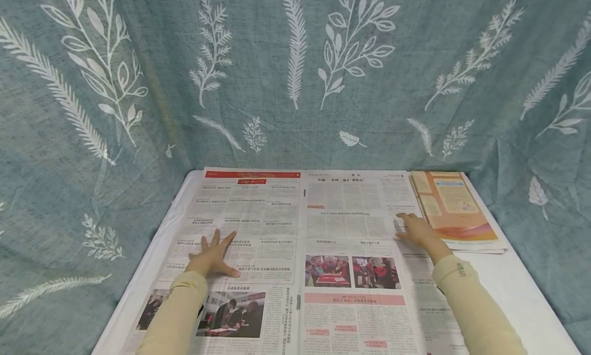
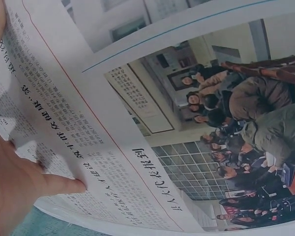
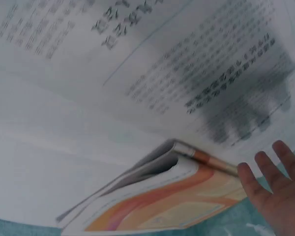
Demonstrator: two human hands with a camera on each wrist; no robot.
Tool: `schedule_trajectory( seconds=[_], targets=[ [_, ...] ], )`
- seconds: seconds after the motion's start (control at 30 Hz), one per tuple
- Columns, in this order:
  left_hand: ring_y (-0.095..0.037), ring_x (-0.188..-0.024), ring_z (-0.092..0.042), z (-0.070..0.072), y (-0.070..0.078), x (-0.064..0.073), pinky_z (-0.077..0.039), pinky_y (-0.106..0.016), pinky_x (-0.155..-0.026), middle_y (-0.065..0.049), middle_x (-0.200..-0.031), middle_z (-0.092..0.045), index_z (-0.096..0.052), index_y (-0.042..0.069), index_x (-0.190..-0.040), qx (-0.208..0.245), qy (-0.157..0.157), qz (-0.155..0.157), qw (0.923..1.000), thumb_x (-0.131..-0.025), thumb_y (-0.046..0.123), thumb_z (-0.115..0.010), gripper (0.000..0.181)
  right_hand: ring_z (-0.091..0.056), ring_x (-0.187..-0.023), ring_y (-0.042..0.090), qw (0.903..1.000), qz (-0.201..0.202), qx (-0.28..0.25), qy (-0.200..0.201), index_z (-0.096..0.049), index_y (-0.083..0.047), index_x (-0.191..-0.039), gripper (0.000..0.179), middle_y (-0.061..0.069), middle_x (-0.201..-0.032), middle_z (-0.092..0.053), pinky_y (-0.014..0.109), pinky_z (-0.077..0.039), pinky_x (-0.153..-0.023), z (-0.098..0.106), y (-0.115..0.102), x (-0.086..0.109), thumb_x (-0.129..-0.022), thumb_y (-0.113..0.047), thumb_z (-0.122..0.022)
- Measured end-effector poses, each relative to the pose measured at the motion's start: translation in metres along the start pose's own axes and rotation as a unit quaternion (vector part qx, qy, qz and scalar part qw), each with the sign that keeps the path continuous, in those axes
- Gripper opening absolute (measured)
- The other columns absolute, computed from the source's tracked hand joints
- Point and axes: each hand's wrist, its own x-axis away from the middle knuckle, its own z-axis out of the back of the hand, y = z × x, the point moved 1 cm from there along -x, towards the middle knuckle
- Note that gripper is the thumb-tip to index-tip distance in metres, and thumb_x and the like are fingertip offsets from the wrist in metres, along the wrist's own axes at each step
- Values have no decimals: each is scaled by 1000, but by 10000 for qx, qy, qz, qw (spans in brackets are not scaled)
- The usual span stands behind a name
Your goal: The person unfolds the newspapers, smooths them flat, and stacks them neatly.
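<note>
A big newspaper (image 1: pixel 281 242) lies on a white table (image 1: pixel 489 288) by a leafy blue-green curtain (image 1: pixel 258 47). The left hand (image 1: pixel 213 255) and right hand (image 1: pixel 416 230) are loose, holding nothing.

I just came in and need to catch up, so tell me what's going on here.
A person is at work over an open newspaper on a white table. The left hand is spread over the left page. The right hand is over the right-hand side, its shadow on the print, and grips nothing. To the right of the newspaper lie orange-covered folded papers.
</note>
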Motion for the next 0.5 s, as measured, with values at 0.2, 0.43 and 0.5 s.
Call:
schedule_trajectory(
  seconds=[0.2,0.43,0.5],
  targets=[
    [-64,-132,11,1,1,1,-3,-87,-87,-34,-151,8,-14,12,-151,-42,-5,-67,10000,-55,52,-86,125,-46,-113,54,9942,-549,258,893,-51,9,-122,43,35,-122,-50,65,-38,-92,5,18,7,-87,-15,-60],
    [-64,-132,11,3,1,4,-4,-87,-87,-34,-151,8,-14,12,-151,-60,-9,-56,10000,-58,48,-86,123,-32,-121,57,9862,-1317,95,1000,-31,12,-133,54,38,-130,-35,68,-32,-96,11,34,22,-92,-17,-50],
    [-64,-132,11,3,-1,6,-4,-87,-87,-34,-151,8,-14,12,-151,-42,-6,-48,10000,-58,49,-85,123,-32,-121,57,9851,-1488,1,864,-29,14,-134,56,39,-130,-34,68,-32,-97,11,38,25,-93,-19,-48]
  ],
)
